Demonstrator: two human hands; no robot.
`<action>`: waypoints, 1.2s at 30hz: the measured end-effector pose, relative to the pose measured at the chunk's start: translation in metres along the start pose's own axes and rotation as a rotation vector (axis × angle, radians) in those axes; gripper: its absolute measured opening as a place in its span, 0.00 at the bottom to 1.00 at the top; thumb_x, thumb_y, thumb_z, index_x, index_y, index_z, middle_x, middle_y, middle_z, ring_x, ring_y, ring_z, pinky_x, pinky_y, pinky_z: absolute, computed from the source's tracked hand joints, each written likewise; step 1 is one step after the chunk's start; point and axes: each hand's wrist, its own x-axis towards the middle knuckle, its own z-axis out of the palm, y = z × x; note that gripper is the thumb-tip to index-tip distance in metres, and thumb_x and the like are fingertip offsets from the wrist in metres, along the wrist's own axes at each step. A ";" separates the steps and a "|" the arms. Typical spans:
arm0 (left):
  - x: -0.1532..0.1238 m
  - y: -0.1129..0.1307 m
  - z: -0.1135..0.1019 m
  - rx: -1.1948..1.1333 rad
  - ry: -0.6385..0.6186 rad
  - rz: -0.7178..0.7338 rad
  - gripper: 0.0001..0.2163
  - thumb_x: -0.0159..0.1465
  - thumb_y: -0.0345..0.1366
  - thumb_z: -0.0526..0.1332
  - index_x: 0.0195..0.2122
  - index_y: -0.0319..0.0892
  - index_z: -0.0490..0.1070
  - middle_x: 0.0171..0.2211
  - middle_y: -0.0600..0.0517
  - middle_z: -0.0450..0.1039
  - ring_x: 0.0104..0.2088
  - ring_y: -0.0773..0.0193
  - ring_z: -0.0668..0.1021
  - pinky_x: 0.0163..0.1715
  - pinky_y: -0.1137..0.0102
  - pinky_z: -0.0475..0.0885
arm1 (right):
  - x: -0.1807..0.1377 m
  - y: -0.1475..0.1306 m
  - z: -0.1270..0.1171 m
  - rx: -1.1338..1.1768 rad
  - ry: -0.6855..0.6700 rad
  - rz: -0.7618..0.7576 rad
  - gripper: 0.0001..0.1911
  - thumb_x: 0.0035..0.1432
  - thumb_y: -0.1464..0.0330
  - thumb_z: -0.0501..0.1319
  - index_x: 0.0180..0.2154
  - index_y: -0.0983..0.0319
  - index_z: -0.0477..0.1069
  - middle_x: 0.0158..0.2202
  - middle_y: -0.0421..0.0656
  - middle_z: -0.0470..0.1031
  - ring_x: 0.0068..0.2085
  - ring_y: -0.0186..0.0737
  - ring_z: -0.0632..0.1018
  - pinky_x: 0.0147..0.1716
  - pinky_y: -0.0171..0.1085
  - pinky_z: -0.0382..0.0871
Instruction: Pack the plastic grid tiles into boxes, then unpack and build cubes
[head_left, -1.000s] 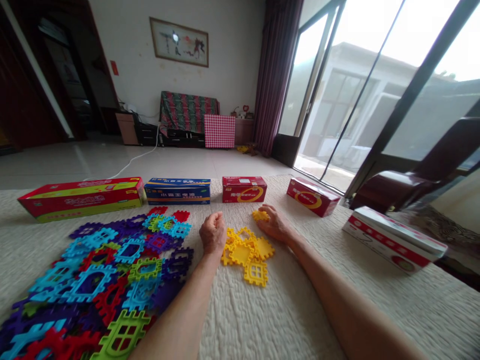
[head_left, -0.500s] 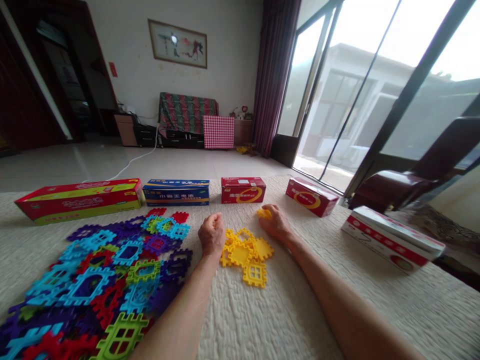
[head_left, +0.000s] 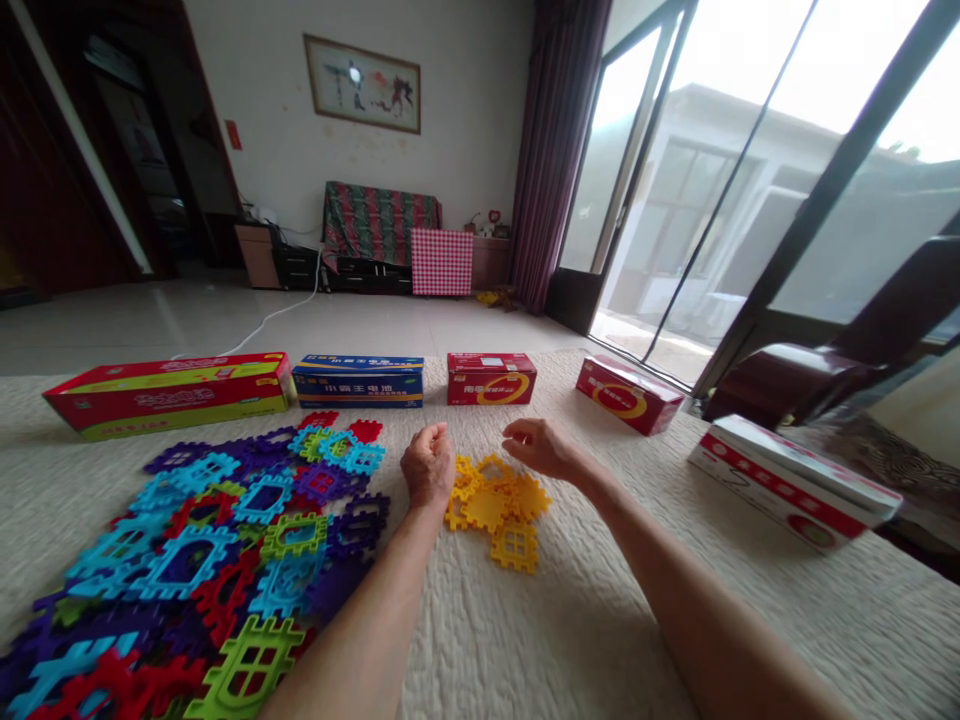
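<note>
Yellow plastic interlocking pieces (head_left: 491, 505) lie in a small overlapping pile on the pale quilted cloth, between my two forearms. My left hand (head_left: 428, 463) is closed in a fist at the pile's left edge; whatever its fingers may hold is hidden. Just above and right of the pile is my right hand (head_left: 541, 446), fingers loosely curved and apart from the thumb, with nothing visible in them. A large heap of blue, purple, red and green interlocking pieces (head_left: 259, 500) spreads out left of my left arm.
Along the cloth's far side stand a red-and-green box (head_left: 172, 395), a blue box (head_left: 358, 383), a red box (head_left: 491, 380) and another red box (head_left: 628, 394). A white-and-red box (head_left: 791, 483) sits at the right. Beyond it is a dark chair (head_left: 780, 382).
My right hand has let go of a yellow piece and moved slightly left and lower, nearer the pile. The left hand keeps its fist beside the pile.
</note>
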 end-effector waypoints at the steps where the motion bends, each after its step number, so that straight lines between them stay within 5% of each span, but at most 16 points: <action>1: 0.000 0.000 0.000 0.001 0.000 0.004 0.14 0.54 0.31 0.54 0.39 0.42 0.77 0.40 0.47 0.80 0.42 0.59 0.81 0.46 0.68 0.74 | -0.001 -0.006 0.001 -0.012 -0.061 0.010 0.10 0.53 0.65 0.60 0.34 0.59 0.78 0.30 0.41 0.79 0.28 0.36 0.75 0.29 0.34 0.65; 7: -0.001 0.001 0.000 0.001 -0.006 0.013 0.14 0.55 0.31 0.54 0.39 0.41 0.77 0.40 0.47 0.80 0.42 0.58 0.81 0.46 0.66 0.74 | -0.007 -0.026 0.006 -0.031 -0.176 0.172 0.05 0.49 0.68 0.63 0.25 0.59 0.77 0.24 0.41 0.77 0.26 0.37 0.73 0.25 0.33 0.60; 12: -0.001 0.003 0.000 0.004 -0.001 -0.008 0.15 0.55 0.30 0.54 0.38 0.42 0.78 0.39 0.48 0.80 0.42 0.59 0.81 0.46 0.67 0.73 | -0.004 -0.021 -0.008 0.153 -0.208 0.221 0.09 0.53 0.65 0.58 0.29 0.61 0.76 0.23 0.40 0.75 0.23 0.34 0.71 0.22 0.32 0.60; 18: 0.000 0.002 -0.001 0.002 -0.002 -0.011 0.14 0.55 0.30 0.54 0.38 0.42 0.78 0.39 0.48 0.80 0.41 0.59 0.81 0.46 0.67 0.74 | 0.001 -0.002 -0.005 -0.026 0.239 -0.041 0.05 0.53 0.68 0.59 0.29 0.62 0.72 0.30 0.43 0.76 0.30 0.36 0.73 0.31 0.34 0.63; 28: -0.001 0.005 -0.001 -0.002 -0.011 -0.022 0.14 0.55 0.29 0.54 0.38 0.42 0.78 0.39 0.47 0.80 0.42 0.58 0.81 0.46 0.67 0.74 | -0.002 0.014 -0.016 -0.165 -0.225 -0.157 0.25 0.41 0.87 0.51 0.35 0.60 0.76 0.43 0.45 0.78 0.45 0.41 0.77 0.46 0.38 0.66; 33: -0.001 0.005 -0.001 0.003 -0.011 -0.021 0.14 0.55 0.29 0.55 0.38 0.41 0.78 0.39 0.47 0.80 0.42 0.58 0.81 0.46 0.67 0.74 | -0.004 0.006 -0.014 -0.247 -0.145 -0.016 0.12 0.55 0.69 0.60 0.42 0.63 0.75 0.42 0.51 0.78 0.42 0.47 0.77 0.41 0.41 0.67; 36: -0.001 0.004 -0.001 0.009 -0.018 -0.013 0.15 0.55 0.30 0.54 0.39 0.40 0.77 0.40 0.46 0.80 0.42 0.57 0.81 0.46 0.66 0.74 | -0.006 -0.001 -0.007 -0.300 -0.162 0.032 0.17 0.52 0.60 0.63 0.40 0.63 0.75 0.41 0.51 0.78 0.41 0.47 0.77 0.38 0.39 0.67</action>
